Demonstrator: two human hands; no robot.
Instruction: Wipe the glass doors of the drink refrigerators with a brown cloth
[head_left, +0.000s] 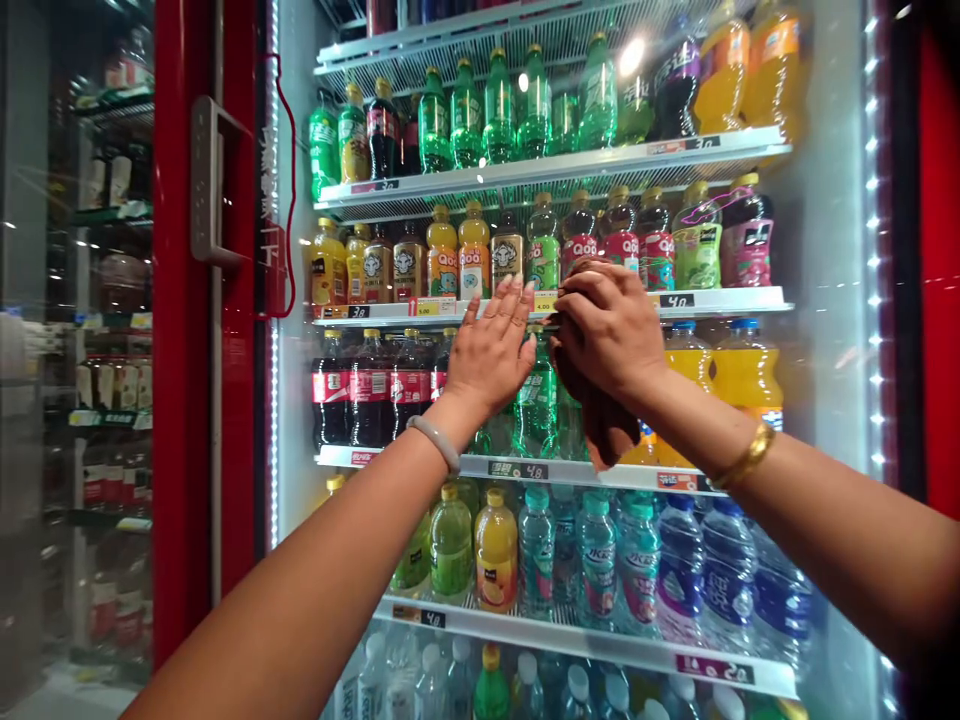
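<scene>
A right hand [611, 325] grips a cloth [604, 425] at the shelf [735, 299]

A person works with both bare hands at the middle shelf of a lit drinks fridge. The right hand is curled around the bunched brown cloth at the shelf's front edge, its loose end hanging below that edge. The left hand [489, 355], open with fingers outstretched and nothing seen in its grasp, reaches over the same edge just beside it; whether the palm presses on anything cannot be told. A grey bracelet [435, 445] circles the left wrist, a gold bracelet [744, 455] the right.

On the shelf, just behind the hands, stand Qoo bottles [474, 255], their caps yellow. Directly below the shelf are dark bottles [371, 385] with red labels toward its left end and orange bottles [742, 375] with blue caps toward its right. Two tiers below it are blue-capped bottles [727, 565] near its right end. Green bottles [466, 110] line the tier above it. Left of the shelf, a grey handle [202, 180] is fixed to a red frame [184, 400]; right of it runs a light strip [872, 240].
</scene>
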